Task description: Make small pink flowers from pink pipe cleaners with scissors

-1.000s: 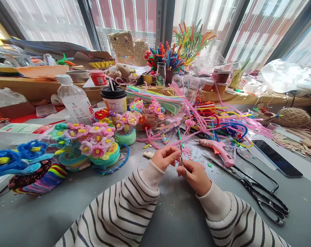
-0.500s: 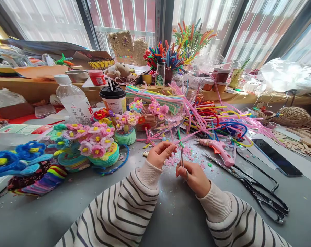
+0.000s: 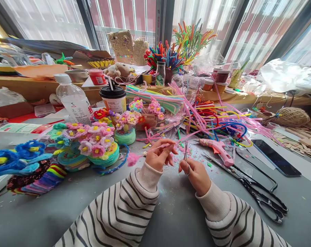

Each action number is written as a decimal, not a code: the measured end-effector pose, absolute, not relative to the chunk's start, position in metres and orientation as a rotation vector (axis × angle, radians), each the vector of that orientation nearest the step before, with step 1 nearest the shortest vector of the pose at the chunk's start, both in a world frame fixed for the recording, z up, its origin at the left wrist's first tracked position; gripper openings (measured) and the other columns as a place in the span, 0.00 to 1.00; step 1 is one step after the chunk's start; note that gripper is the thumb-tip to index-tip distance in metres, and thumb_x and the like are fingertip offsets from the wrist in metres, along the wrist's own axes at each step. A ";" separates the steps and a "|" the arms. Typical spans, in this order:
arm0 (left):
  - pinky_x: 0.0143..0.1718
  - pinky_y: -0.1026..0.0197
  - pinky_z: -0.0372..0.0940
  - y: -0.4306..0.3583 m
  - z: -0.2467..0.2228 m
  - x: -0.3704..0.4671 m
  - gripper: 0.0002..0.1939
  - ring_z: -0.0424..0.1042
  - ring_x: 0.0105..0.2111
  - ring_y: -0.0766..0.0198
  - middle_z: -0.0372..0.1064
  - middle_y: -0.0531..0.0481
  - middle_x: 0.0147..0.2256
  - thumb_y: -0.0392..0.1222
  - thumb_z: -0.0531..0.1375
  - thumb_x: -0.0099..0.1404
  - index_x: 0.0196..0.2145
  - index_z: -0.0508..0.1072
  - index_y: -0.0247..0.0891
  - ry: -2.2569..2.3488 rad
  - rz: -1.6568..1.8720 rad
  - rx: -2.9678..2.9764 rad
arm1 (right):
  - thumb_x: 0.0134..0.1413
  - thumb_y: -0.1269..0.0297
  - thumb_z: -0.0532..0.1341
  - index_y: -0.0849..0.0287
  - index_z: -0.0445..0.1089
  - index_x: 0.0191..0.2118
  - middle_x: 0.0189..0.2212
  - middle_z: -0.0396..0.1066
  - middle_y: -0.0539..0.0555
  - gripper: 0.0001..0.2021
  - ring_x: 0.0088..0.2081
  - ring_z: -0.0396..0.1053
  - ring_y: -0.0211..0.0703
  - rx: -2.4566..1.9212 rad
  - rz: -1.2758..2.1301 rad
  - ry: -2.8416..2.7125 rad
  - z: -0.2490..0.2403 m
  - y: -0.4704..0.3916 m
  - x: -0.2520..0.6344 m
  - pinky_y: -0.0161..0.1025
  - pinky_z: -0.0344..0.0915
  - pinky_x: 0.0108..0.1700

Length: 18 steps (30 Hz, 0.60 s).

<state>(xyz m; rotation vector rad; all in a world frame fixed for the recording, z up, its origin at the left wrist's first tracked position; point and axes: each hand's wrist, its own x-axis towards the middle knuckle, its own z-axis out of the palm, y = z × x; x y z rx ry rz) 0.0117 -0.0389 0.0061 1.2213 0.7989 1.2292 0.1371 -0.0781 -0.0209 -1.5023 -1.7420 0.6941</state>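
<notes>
A thin pink pipe cleaner [image 3: 158, 147] is pinched in my left hand [image 3: 160, 155]; its fluffy pink end [image 3: 133, 159] sticks out to the left above the grey table [image 3: 171, 212]. Just to the right, my right hand [image 3: 194, 173] has its fingers in the handles of small scissors [image 3: 185, 151], whose blades point up. The blades are apart from my left fingers. Pink and green clippings [image 3: 209, 164] and glitter lie on the table behind and beside my hands.
Pipe-cleaner flower pots [image 3: 104, 151] and a lidded cup [image 3: 113, 97] stand left. A pink glue gun [image 3: 219, 150], large black scissors [image 3: 261, 192] and a phone [image 3: 276, 157] lie right. Loose pink pipe cleaners [image 3: 194, 109] are piled behind the hands.
The pink pipe cleaner's fluffy end now shows left of my left hand, whose fingers have shifted. The small scissors and my right hand have moved slightly right, away from the left fingers.
</notes>
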 end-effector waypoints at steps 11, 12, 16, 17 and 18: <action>0.18 0.68 0.60 -0.043 0.005 0.011 0.10 0.66 0.18 0.71 0.67 0.49 0.30 0.43 0.49 0.55 0.34 0.62 0.36 0.816 1.263 1.378 | 0.47 0.46 0.41 0.62 0.62 0.17 0.13 0.57 0.48 0.27 0.18 0.55 0.33 -1.543 0.679 -1.735 -0.023 -0.077 0.136 0.30 0.51 0.21; 0.20 0.68 0.61 -0.041 0.004 0.010 0.10 0.67 0.21 0.70 0.67 0.48 0.32 0.42 0.49 0.55 0.34 0.63 0.36 0.842 1.278 1.419 | 0.47 0.45 0.41 0.62 0.62 0.17 0.13 0.57 0.48 0.27 0.18 0.55 0.33 -1.543 0.685 -1.731 -0.023 -0.077 0.136 0.30 0.51 0.21; 0.30 0.66 0.62 -0.035 -0.001 0.008 0.14 0.67 0.32 0.66 0.61 0.45 0.41 0.38 0.48 0.56 0.40 0.64 0.37 0.869 1.336 1.567 | 0.47 0.45 0.41 0.62 0.62 0.17 0.13 0.57 0.48 0.26 0.18 0.55 0.33 -1.538 0.690 -1.717 -0.023 -0.077 0.136 0.30 0.52 0.22; 0.32 0.65 0.62 -0.034 -0.002 0.007 0.15 0.66 0.34 0.65 0.60 0.44 0.43 0.37 0.47 0.56 0.42 0.63 0.37 0.858 1.356 1.579 | 0.48 0.46 0.41 0.61 0.62 0.18 0.13 0.58 0.48 0.26 0.19 0.56 0.34 -1.538 0.688 -1.715 -0.023 -0.077 0.136 0.30 0.52 0.22; 0.33 0.64 0.62 -0.033 -0.004 0.007 0.16 0.66 0.35 0.65 0.58 0.44 0.45 0.37 0.46 0.57 0.44 0.61 0.38 0.849 1.375 1.580 | 0.48 0.46 0.41 0.61 0.62 0.18 0.13 0.58 0.48 0.26 0.19 0.56 0.34 -1.539 0.686 -1.712 -0.023 -0.077 0.136 0.30 0.52 0.22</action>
